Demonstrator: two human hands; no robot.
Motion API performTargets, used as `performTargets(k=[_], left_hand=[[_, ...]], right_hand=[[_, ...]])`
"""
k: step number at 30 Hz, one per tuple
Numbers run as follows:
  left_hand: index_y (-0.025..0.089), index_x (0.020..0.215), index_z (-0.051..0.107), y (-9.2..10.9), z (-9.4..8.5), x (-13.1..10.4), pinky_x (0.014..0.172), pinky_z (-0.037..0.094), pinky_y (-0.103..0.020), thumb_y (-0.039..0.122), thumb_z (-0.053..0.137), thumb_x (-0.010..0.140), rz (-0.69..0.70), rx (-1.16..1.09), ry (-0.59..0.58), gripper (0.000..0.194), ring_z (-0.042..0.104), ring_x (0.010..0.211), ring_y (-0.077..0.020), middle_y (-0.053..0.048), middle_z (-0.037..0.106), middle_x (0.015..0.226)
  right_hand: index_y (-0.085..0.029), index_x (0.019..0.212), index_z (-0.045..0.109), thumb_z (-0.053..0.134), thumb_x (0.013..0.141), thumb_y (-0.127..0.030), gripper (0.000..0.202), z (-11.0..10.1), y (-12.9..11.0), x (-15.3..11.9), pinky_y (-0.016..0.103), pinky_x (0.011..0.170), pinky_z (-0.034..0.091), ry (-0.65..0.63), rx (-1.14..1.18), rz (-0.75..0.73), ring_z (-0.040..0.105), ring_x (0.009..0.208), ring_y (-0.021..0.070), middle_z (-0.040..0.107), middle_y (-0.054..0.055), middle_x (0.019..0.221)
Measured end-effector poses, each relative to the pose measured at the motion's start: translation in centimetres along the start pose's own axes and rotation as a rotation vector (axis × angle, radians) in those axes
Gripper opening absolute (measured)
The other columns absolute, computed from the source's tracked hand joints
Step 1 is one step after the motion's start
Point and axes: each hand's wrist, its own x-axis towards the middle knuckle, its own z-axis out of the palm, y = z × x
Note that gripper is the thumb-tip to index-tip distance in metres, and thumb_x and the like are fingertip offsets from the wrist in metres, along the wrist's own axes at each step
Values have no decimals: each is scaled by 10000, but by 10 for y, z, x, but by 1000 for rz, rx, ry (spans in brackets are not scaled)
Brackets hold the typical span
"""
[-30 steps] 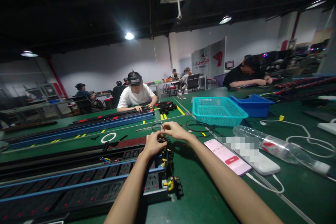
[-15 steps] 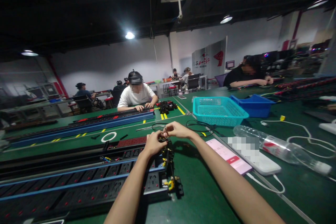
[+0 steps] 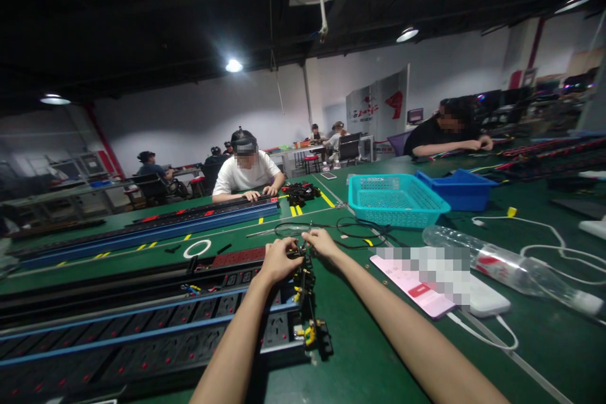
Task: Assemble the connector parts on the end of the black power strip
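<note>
Several long black power strips (image 3: 142, 322) with blue rails lie side by side on the green table (image 3: 379, 353), running off to the left. Their right ends show yellow and green wiring (image 3: 305, 331). My left hand (image 3: 277, 260) rests on the end of the farthest strip with its fingers curled around a small part. My right hand (image 3: 322, 242) pinches something small just to the right of it, fingertips almost touching the left hand. What the fingers pinch is too small to make out.
A pink phone (image 3: 414, 287) and a white power bank (image 3: 483, 300) lie right of my forearm, with a clear plastic bottle (image 3: 502, 265) behind. A teal basket (image 3: 395, 200), a blue bin (image 3: 459, 188) and black cables (image 3: 350, 227) sit farther back. Other people work at the tables beyond.
Both hands have dropped slightly toward the strip's end; the right hand moved a little right and down. The camera shifted slightly.
</note>
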Motion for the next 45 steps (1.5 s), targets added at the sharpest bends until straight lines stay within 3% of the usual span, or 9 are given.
performTargets(k=[3, 8, 12, 16, 22, 27, 30, 37, 45], left_hand=[[216, 1026, 673, -1, 0, 0, 852, 369, -350, 285, 689, 708, 11, -1, 4, 326, 589, 936, -230, -20, 700, 949], [223, 1071, 656, -2, 0, 0, 867, 376, -351, 286, 682, 709, 2, -16, 18, 368, 589, 951, -232, -18, 698, 961], [216, 969, 662, -2, 0, 0, 869, 382, -341, 303, 681, 716, 1, -17, 29, 268, 587, 985, -237, -21, 698, 986], [211, 930, 630, -1, 1, 0, 842, 387, -331, 337, 654, 751, 6, -15, 27, 220, 586, 941, -224, -11, 694, 954], [206, 898, 597, -3, 2, 1, 814, 385, -324, 389, 628, 774, 10, -33, 35, 224, 586, 919, -224, -22, 682, 935], [195, 869, 577, -5, 2, 2, 774, 389, -297, 386, 617, 774, -3, -110, 40, 217, 595, 876, -206, -26, 681, 898], [194, 850, 574, -5, 3, 2, 722, 385, -271, 387, 617, 769, -4, -138, 50, 214, 589, 813, -183, -13, 673, 849], [199, 857, 577, -8, 4, 2, 690, 382, -255, 404, 625, 763, 12, -159, 69, 230, 571, 750, -159, 6, 663, 810], [204, 850, 581, -10, 6, 3, 731, 418, -266, 405, 646, 747, 17, -190, 67, 235, 605, 793, -171, -10, 697, 919]], right_hand=[[-182, 625, 475, 583, 795, -480, 359, 6, 7, -2, 197, 382, 241, -44, 172, 142, 307, 371, 63, 410, -70, 449], [-176, 661, 493, 548, 836, -459, 336, 4, 2, -1, 180, 380, 290, 38, 160, 117, 376, 393, 68, 464, -47, 493], [-183, 736, 511, 468, 881, -376, 246, -13, -15, 6, 185, 434, 380, 168, 59, 55, 492, 482, 93, 559, -12, 616], [-178, 677, 476, 366, 905, -276, 272, -43, -40, 10, 169, 460, 401, 221, 23, 12, 528, 522, 93, 580, 12, 639], [-167, 613, 493, 521, 838, -264, 246, -79, -57, 2, 189, 430, 397, 53, -170, 52, 527, 466, 104, 565, 16, 525], [-136, 515, 538, 712, 631, -141, 209, -83, -50, -15, 259, 486, 488, -276, -484, 287, 552, 447, 136, 563, 18, 459], [-118, 488, 568, 774, 519, -84, 212, -82, -47, -21, 303, 523, 522, -403, -623, 403, 608, 492, 184, 608, 64, 479], [-129, 457, 578, 805, 489, -149, 231, -73, -49, -24, 333, 585, 539, -403, -788, 456, 690, 650, 273, 654, 108, 540], [-142, 442, 608, 737, 477, -42, 167, -67, -49, -25, 309, 594, 539, -402, -935, 490, 699, 664, 276, 637, 83, 495]])
